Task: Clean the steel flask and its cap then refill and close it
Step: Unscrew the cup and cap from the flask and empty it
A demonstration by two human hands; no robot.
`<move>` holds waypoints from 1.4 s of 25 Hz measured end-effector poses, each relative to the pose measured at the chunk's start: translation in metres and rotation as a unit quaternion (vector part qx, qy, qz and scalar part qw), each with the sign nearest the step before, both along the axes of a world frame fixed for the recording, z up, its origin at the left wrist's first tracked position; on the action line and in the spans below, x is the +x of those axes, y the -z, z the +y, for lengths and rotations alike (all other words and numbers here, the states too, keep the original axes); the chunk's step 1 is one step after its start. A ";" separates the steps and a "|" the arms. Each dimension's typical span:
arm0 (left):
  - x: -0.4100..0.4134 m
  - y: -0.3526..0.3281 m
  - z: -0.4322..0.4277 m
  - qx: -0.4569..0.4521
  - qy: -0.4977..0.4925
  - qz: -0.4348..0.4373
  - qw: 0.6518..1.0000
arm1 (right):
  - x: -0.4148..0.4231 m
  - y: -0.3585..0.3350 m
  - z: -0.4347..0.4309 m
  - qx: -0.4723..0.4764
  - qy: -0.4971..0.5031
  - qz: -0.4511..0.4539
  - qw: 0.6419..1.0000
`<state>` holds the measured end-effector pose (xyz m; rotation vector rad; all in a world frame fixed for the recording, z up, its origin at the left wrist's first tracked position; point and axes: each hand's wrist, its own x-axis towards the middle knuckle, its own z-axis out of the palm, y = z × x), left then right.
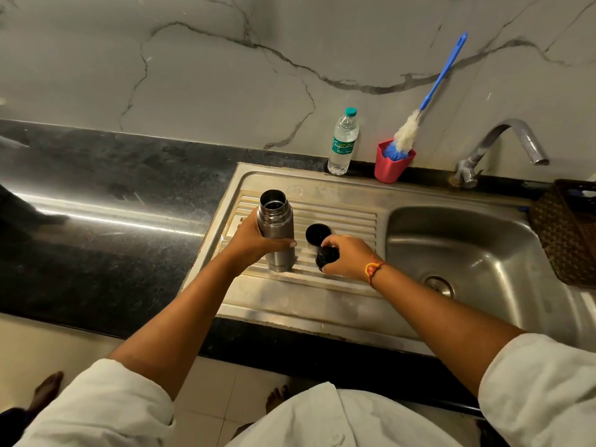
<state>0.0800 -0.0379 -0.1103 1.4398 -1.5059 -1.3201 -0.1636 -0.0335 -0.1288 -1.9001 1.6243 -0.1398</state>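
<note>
Steel flask (276, 230): standing upright on the ribbed drainboard (342, 217), mouth uncovered; its inside is showing only dark, so I cannot tell the contents.
Left hand (254, 241): wrapping fingers and thumb round the flask's body, gripping it.
Right hand (350, 258): curling over a dark cap (325, 257) and holding it at the drainboard, just right of the flask.
Second dark cup (317, 234): sitting open side up just behind the held cap; its inside is dark.
Water bottle (343, 141): standing at the sink's back edge, green lid on, clear; fill level unclear.
Red cup (390, 166): holding a blue-handled bottle brush (419, 117), which is leaning on the wall.
Sink basin (467, 246): lying to the right, under the tap (503, 146).
</note>
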 end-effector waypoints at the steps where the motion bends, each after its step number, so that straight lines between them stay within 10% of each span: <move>1: 0.000 0.002 0.001 0.001 -0.001 0.000 1.000 | 0.001 0.005 0.002 -0.015 -0.009 0.011 1.000; 20: 0.004 0.015 0.005 0.004 0.007 -0.026 1.000 | -0.004 0.018 0.009 -0.071 0.084 -0.012 0.994; 35: 0.039 0.033 0.011 -0.099 0.034 -0.240 0.965 | 0.090 -0.024 -0.006 -0.075 0.033 -0.286 0.955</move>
